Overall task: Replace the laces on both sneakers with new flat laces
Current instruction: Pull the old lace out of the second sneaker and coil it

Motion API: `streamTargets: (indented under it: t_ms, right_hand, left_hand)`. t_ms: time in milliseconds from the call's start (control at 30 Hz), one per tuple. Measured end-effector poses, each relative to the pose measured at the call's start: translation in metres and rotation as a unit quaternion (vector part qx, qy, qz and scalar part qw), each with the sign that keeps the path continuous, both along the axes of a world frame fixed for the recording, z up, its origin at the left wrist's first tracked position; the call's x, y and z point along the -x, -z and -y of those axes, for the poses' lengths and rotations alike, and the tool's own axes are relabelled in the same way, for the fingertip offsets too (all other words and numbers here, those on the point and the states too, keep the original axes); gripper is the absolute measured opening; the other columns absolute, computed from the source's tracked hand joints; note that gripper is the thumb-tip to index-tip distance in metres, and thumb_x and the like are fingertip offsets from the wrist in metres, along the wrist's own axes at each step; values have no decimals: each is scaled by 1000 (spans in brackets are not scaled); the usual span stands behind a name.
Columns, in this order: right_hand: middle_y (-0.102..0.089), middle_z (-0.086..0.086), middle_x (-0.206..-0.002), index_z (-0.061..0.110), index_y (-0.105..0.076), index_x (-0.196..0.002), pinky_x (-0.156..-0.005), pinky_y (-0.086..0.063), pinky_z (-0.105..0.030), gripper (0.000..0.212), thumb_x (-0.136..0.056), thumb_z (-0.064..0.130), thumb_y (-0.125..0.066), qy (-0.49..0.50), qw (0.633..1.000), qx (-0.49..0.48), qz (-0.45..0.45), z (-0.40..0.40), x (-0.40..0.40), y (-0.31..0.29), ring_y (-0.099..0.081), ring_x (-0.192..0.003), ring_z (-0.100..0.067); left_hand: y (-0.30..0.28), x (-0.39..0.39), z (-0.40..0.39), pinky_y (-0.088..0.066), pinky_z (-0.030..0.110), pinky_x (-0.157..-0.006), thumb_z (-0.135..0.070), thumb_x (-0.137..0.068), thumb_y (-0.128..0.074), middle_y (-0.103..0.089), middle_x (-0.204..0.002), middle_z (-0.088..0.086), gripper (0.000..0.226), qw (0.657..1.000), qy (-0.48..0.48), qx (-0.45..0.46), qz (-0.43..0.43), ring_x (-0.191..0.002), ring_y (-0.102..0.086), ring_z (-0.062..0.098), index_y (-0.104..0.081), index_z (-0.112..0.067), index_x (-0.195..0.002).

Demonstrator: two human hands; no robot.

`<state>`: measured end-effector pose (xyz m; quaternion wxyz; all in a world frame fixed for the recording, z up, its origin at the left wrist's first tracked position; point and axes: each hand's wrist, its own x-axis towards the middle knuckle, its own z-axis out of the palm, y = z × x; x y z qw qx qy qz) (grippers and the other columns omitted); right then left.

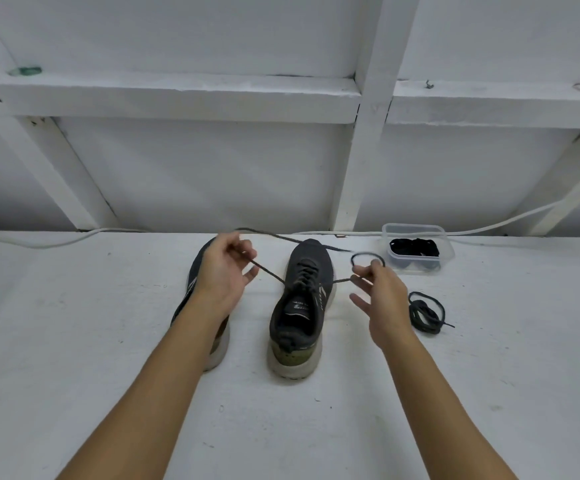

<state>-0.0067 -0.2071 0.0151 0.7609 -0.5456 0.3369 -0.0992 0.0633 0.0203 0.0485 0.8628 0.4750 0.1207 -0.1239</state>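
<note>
1. Both forearms reach in from the bottom edge over the white counter (74, 341), closest to the camera; everything else lies beyond them.
2. At the far left, the left sneaker (196, 268) stands partly hidden behind the left arm, so I cannot tell whether it is laced.
3. Above it, the left hand (224, 271) has its grip clenched on one end of the lace (267, 270), fingers curled round it, with the tail trailing off toward the wall.
4. In the middle, the right sneaker (302, 306) stands upright, toe pointing away, with the lace running from its top eyelets out to each hand.
5. Next, the right hand (383, 299) pinches the other end of the lace between thumb and fingertips, a small loop standing above them; the lower fingers are spread loose.
6. To do this step well, I judge both ends should be drawn with even tension and any twist smoothed out, while the shoe stays flat on the counter.
7. Just right of that hand lies a loose coiled lace (425, 313).
8. Farthest right, by the wall, a clear plastic box (418, 249) holds more dark laces.
</note>
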Motion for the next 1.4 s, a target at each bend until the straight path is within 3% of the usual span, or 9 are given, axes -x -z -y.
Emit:
streamTargets:
  t_ms: [133,233,333,433,600,833,933,1133,1400]
  right_hand:
    - [-78,-3,-91,13,-61,-84,-62,-54,-30,33,-103,36,-45,-53,989,26,-135,17,5,9,-75,-78,-17]
    - [-78,-7,-81,8,-69,-95,-54,-52,-26,55,-104,53,-38,-173,954,144,-197,11,11,13,-74,-60,-17]
    - [-77,2,-78,18,-72,-96,-54,-58,-30,50,-99,61,-46,-220,942,214,-133,-4,17,14,-74,-65,-14]
    - [-75,15,-83,32,-76,-88,-70,-61,-33,26,-91,55,-63,-245,925,288,-43,-17,23,13,-72,-76,-7]
    - [-71,27,-92,49,-67,-88,-71,-44,-5,11,-91,39,-72,-239,904,355,10,-34,38,15,-64,-89,10]
    - [-70,20,-87,20,-79,-103,-74,-39,1,18,-99,20,-62,-207,881,424,26,-31,39,14,-60,-84,15]
    - [-74,14,-94,18,-78,-106,-73,-38,2,21,-101,22,-58,-191,889,417,18,-29,40,15,-62,-89,7]
    - [-67,34,-95,39,-68,-116,-73,-41,1,20,-102,29,-57,-181,931,315,27,-40,51,23,-59,-90,22]
    - [-68,39,-94,51,-66,-106,-70,-43,-2,27,-105,28,-52,-182,939,291,37,-48,51,20,-63,-90,14]
  left_hand:
    - [7,-9,-9,-44,31,-74,-26,-98,-50,-58,-63,-5,26,996,-71,9,-52,-63,-58,12,-49,-21,-73]
    - [14,-8,-4,-52,31,-77,-22,-102,-50,-68,-90,2,17,987,30,-152,-37,-89,-66,17,-59,-15,-90]
    - [27,2,5,-55,32,-83,-20,-101,-52,-68,-115,3,17,943,153,-295,-20,-102,-68,17,-64,-17,-114]
    - [33,14,11,-56,31,-88,-19,-99,-57,-74,-110,-3,22,892,237,-384,28,-103,-69,12,-73,-21,-112]
    - [36,25,15,-57,32,-93,-23,-98,-64,-77,-102,-10,16,903,247,-347,64,-103,-70,7,-79,-24,-104]
    - [36,24,35,-44,11,-66,-24,-94,-67,-73,-90,-9,7,863,235,-430,119,-75,-62,-5,-73,-21,-94]
    - [35,23,42,-40,13,-65,-28,-103,-50,-70,-96,-10,14,820,215,-505,164,-91,-66,6,-60,-21,-96]
    - [53,25,33,-56,36,-93,-34,-97,-63,-73,-99,-6,12,891,236,-373,103,-100,-68,15,-71,-25,-98]
    - [57,25,38,-62,33,-74,-22,-103,-52,-72,-93,3,9,901,128,-389,145,-85,-72,14,-59,-19,-98]
